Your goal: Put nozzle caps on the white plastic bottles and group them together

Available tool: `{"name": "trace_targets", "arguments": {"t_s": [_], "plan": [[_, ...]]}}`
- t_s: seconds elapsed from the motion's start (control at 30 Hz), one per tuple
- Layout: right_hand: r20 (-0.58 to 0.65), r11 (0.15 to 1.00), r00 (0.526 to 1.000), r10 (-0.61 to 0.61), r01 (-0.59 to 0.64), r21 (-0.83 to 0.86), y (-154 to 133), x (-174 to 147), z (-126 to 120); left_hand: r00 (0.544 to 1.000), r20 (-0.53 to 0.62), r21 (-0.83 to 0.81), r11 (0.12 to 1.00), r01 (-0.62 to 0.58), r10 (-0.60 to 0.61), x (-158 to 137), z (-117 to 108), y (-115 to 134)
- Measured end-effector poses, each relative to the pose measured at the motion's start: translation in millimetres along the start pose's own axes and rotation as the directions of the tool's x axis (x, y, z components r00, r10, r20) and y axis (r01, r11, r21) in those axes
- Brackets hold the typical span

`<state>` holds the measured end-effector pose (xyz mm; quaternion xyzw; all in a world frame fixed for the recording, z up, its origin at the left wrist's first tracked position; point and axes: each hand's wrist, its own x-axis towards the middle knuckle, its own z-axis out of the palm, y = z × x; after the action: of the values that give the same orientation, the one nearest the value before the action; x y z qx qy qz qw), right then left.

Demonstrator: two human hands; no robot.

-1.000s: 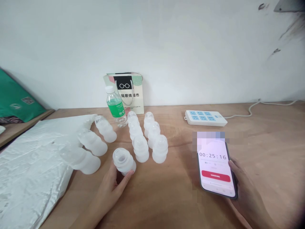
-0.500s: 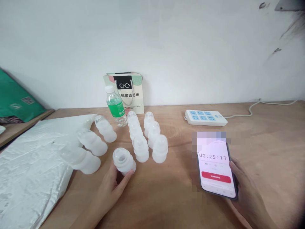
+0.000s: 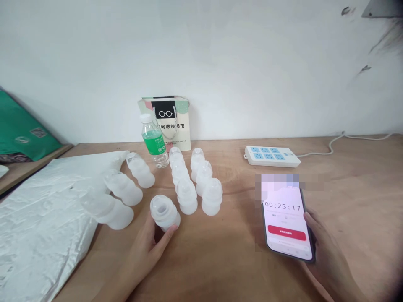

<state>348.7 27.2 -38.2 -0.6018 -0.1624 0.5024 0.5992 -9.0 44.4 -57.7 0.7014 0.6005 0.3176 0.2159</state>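
Observation:
Thumb and fingers of my left hand are wrapped round the lower part of a small white bottle with a clear dome cap, which tilts slightly toward me. In my right hand is a smartphone, screen facing me, showing 00:25:17 above a red button. Beyond the held bottle, several like bottles stand upright in two rows. To its left, three more such bottles appear in a slanting line beside a white sheet.
The crinkled white sheet covers the table's left side. Behind the bottles stand a green-labelled water bottle and a paper bag against the wall. A white power strip with a cord lies at the back right. A green package sits far left.
The view has shifted very slightly. Both hands keep their holds on the bottle and the smartphone, and the number on the screen is the same.

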Motion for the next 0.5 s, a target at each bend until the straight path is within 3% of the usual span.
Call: {"name": "trace_targets", "arguments": {"t_s": [0.3,0.43,0.5], "plan": [[-0.037,1.0,0.999,-0.011,0.012,0.01,0,11,-4,1.0,0.014,0.012,1.0,0.007,-0.007,-2,0,-3],[-0.066,0.997,0.997,0.046,-0.042,0.058,-12,27,-5,0.999,0.04,-0.018,1.0,0.004,-0.003,-3,-2,4],[-0.097,1.0,0.995,-0.029,0.029,0.002,-22,40,-5,0.998,0.055,-0.041,0.999,0.019,-0.017,-4,-3,7]]}}
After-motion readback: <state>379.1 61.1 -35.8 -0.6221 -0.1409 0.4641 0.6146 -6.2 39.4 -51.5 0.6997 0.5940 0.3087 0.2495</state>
